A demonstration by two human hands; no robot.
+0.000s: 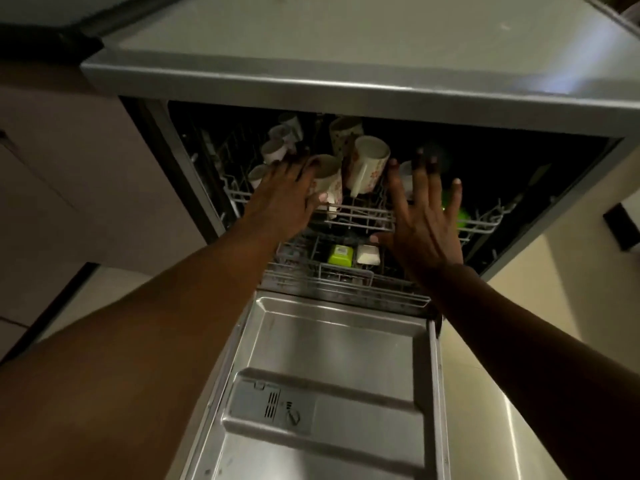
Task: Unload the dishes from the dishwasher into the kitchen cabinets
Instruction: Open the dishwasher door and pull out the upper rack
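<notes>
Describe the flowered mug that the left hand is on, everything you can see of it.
The flowered mug is cream-white, glazed like ceramic, with small reddish flower prints on its wall. It lies tilted in the upper rack of the open dishwasher, near the front rail, its open mouth turned up and back. The left hand wraps it from the left, thumb across the lower front wall, fingers over the rim. A taller mug with the same print stands just right of it. Its handle is not visible.
</notes>
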